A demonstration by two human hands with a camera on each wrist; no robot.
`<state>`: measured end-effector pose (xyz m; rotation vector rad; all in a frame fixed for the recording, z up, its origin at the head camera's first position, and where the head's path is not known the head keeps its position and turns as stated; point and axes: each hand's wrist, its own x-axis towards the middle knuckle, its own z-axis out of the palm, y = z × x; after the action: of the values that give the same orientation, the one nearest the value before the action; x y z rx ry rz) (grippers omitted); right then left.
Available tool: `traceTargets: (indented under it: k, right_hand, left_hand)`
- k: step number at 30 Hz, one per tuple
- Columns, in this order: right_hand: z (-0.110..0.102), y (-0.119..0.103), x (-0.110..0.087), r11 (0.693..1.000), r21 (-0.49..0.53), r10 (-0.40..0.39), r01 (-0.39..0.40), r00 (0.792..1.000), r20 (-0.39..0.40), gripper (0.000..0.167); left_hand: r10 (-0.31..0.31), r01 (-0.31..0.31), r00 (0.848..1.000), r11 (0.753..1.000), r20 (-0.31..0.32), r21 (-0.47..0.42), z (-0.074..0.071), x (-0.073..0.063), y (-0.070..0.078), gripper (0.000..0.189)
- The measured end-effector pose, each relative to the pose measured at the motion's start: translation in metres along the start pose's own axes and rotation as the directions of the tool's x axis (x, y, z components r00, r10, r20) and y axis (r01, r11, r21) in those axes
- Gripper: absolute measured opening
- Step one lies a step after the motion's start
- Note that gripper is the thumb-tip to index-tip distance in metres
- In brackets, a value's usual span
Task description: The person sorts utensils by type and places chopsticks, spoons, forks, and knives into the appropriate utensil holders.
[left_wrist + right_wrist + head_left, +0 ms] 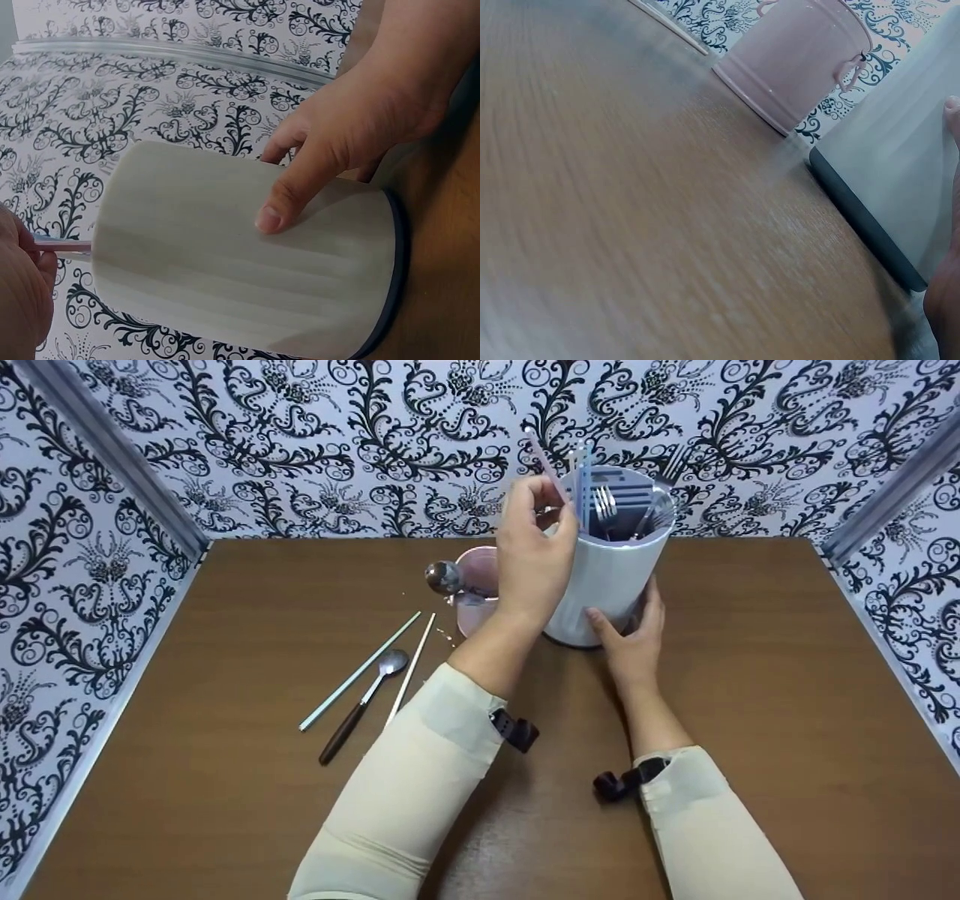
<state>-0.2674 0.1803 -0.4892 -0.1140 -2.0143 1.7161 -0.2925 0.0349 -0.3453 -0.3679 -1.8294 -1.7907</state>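
Note:
My left hand (pixel 534 559) pinches a pink chopstick (pixel 546 461) at the rim of a white utensil holder (pixel 611 585). The chopstick's lower end is hidden by the holder's wall. Low on the holder's right side, my right hand (pixel 637 649) grips it, thumb in front and fingers behind; the left wrist view shows that thumb (pixel 274 214) on the white wall. Blue chopsticks (pixel 586 484), a fork (pixel 604 502) and another fork (pixel 673 465) stand in the holder, which has a dark base (pixel 866 229).
Left of the holder stands a pink container (pixel 472 619) with small side handles, partly behind my left arm; a rounded metal utensil head (pixel 444 577) juts from it. A light green chopstick (pixel 360 671), a dark-handled spoon (pixel 392 661) and a white chopstick (pixel 412 667) lie on the table. Patterned walls enclose it.

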Motion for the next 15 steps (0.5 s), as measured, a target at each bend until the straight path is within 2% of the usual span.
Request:
traceTargets:
  k: [3, 11, 15]
  right_hand:
    - [0.0007, -0.0075, -0.0029, 1.0, 0.007, 0.001, -0.001, 1.0, -0.004, 0.099]
    - [0.0019, -0.0034, -0.0001, 1.0, 0.026, -0.013, 0.014, 1.0, -0.009, 0.098]
    - [0.0023, -0.0036, -0.0004, 0.999, 0.03, -0.012, 0.012, 1.0, -0.01, 0.098]
  left_hand:
    - [-0.013, 0.012, 1.0, 0.999, 0.014, 0.047, 0.0023, 0.0003, -0.0018, 0.013]
    - [-0.07, 0.06, 0.995, 0.989, 0.069, 0.136, 0.0064, 0.0037, -0.0026, 0.015]
    - [-0.071, 0.056, 0.995, 0.979, 0.072, 0.197, 0.0076, 0.005, -0.005, 0.016]
